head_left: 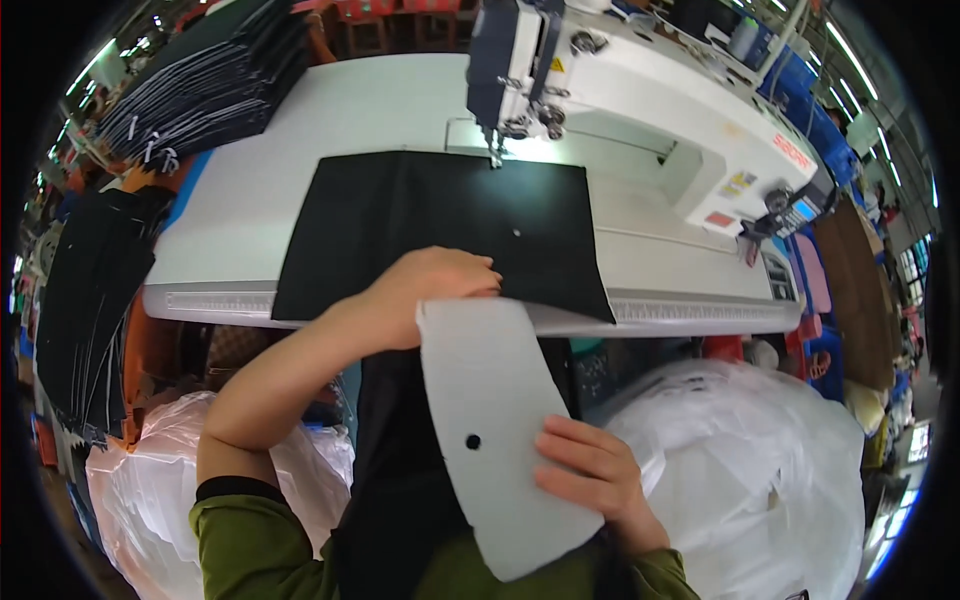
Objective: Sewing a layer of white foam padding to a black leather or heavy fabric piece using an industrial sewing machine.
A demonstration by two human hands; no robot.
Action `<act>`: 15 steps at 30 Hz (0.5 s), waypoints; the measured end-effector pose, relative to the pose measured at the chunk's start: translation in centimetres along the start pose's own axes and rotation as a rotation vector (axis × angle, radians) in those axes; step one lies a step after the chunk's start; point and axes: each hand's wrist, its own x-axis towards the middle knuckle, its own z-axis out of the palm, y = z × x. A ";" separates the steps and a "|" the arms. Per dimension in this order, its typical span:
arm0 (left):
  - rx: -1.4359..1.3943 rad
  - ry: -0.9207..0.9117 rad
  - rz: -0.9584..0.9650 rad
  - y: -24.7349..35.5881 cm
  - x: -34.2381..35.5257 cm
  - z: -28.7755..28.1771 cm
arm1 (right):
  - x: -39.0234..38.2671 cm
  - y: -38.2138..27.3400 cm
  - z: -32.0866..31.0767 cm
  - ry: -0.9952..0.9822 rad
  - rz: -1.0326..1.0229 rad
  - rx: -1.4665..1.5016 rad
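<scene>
A black rectangular fabric panel [420, 200] lies on the sewing machine bed, its far edge beneath the needle and presser foot [496, 155]. My left hand [440, 280] rests at the panel's near edge with fingers curled; the upper end of a light grey curved flat piece [495, 400] covers part of it, so what it grips is hidden. That piece has a small round dark hole and hangs in front of my body. On its right edge, my right hand [590, 475] presses several fingers against the face, with the thumb out of sight behind.
The white sewing machine [640, 90] arches over the bed's right side. Stacked black panels [215, 80] stand at the far left, and more black pieces [85, 300] hang below them. Plastic-wrapped bundles [740, 470] flank my lap. A ruled strip [700, 310] runs along the table's front edge.
</scene>
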 end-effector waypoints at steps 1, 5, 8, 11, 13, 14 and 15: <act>-0.005 -0.013 -0.029 0.0 0.0 -0.1 | -0.4 0.0 0.0 0.022 0.007 -0.011; -0.145 -0.112 -0.250 0.0 0.1 -0.6 | -1.1 0.3 0.2 0.085 -0.004 -0.019; -0.057 -0.173 -0.266 1.4 0.4 -1.0 | -1.4 0.2 0.3 0.082 0.027 -0.112; 0.028 -0.149 -0.202 2.0 0.0 -0.3 | -1.3 0.0 0.5 0.085 0.062 -0.212; 0.142 -0.054 -0.069 2.4 -0.6 0.5 | -1.2 -0.1 0.5 0.089 0.088 -0.281; 0.199 -0.005 -0.002 2.6 -0.7 0.8 | -1.3 -0.2 0.5 0.091 0.101 -0.315; 0.197 -0.008 -0.001 2.7 -0.7 1.0 | -1.4 0.0 0.6 0.092 0.104 -0.316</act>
